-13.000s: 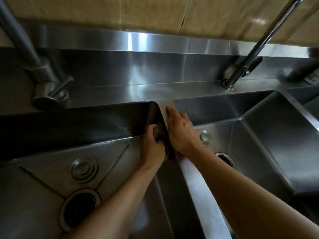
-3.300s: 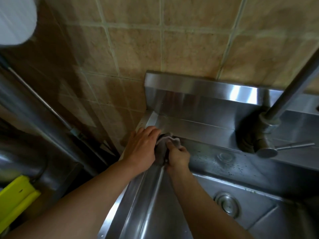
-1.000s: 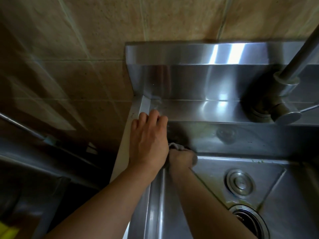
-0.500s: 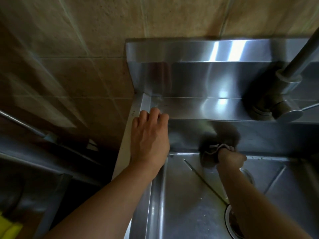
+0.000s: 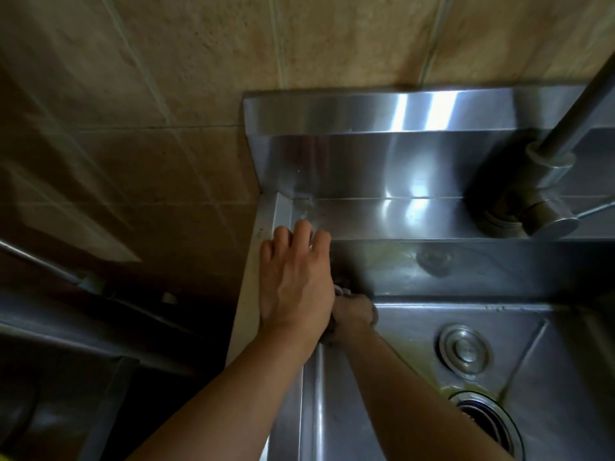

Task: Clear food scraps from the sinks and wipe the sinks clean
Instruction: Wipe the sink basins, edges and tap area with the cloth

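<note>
wiping step: right hand (image 5: pixel 352 311) grips cloth (image 5: pixel 341 290) in the sink (image 5: pixel 416 327) corner; left hand (image 5: pixel 296 284) flat on rim; next, wipe toward the drain (image 5: pixel 489 424).

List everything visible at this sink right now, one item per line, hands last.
Stainless steel sink basin: 1, silver, fills lower right.
Round drain opening: 1, dark, basin floor at lower right.
Round raised metal disc: 1, silver, basin floor above the drain.
Steel backsplash ledge: 1, silver, behind the basin.
Metal faucet: 1, grey, on the ledge at right.
Tiled wall: 1, tan, above and left.
Crumpled cloth: 1, pale, mostly hidden, basin's back left corner.
Left hand: 1, rests flat on the sink's left rim.
Right hand: 1, grips the cloth in the corner.
</note>
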The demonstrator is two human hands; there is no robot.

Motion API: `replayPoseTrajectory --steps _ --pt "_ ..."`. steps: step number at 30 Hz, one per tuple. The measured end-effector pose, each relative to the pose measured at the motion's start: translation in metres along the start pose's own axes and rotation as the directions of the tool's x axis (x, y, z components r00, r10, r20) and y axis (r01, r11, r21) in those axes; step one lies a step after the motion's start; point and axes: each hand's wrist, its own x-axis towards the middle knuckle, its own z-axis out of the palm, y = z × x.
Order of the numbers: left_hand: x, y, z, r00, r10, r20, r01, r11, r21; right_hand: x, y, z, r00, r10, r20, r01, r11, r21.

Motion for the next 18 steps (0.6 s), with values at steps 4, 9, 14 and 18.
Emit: replayPoseTrajectory --steps 4,9,14,18 --pt "0.000 -0.001 0.001 1.000 -0.002 -0.007 0.002 1.000 0.022 -0.018 -0.020 -0.012 0.999 0.036 0.023 -0.040 0.965 0.259" --pt "0.000 0.000 0.001 1.000 -0.006 -0.009 0.006 1.000 0.004 -0.061 -0.061 -0.029 0.995 -0.034 0.095 -0.019 0.857 0.515" --pt "-0.001 0.000 -0.003 1.000 -0.020 0.013 0.020 1.000 0.003 -0.085 -0.089 -0.056 0.998 -0.058 -0.008 0.053 0.840 0.540" --pt "0.001 -0.004 -0.001 1.000 0.000 -0.014 0.000 1.000 -0.006 -0.078 -0.099 -0.094 0.986 -0.056 -0.155 0.134 0.823 0.552"
